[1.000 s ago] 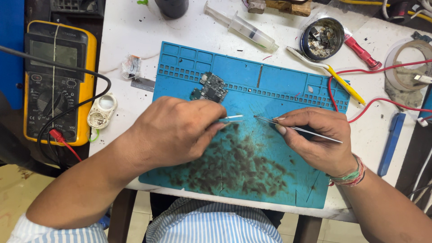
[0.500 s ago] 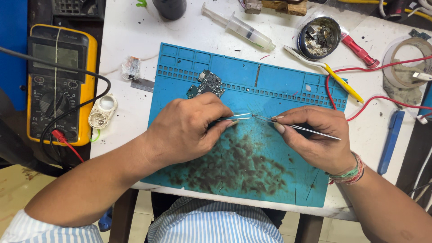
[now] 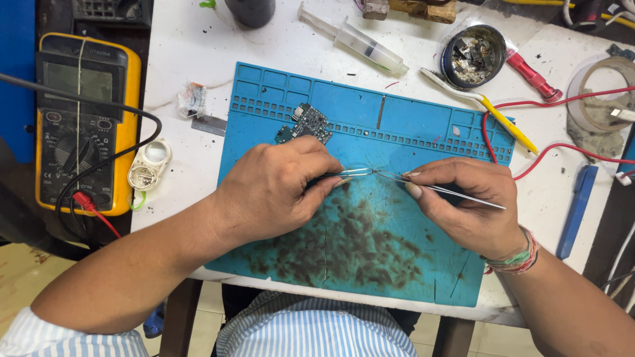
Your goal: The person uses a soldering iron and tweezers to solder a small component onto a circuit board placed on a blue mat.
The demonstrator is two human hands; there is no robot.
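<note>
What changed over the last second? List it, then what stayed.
The two pairs of metal tweezers, left and right, closed the gap; their tips now meet. Left hand and right hand kept their grips. The small circuit board stayed on the blue silicone mat.

Teal-blue work mat (image 3: pixel 423 119) blotched with dark stains, on a white counter (image 3: pixel 192 53). Yellow and black multimeter (image 3: pixel 83 122) with red and black leads. Silver tweezers (image 3: pixel 456 193). Red wire (image 3: pixel 562 149). Blue-and-white striped shirt (image 3: pixel 311 330). Green and red bracelet (image 3: pixel 519 258).
</note>
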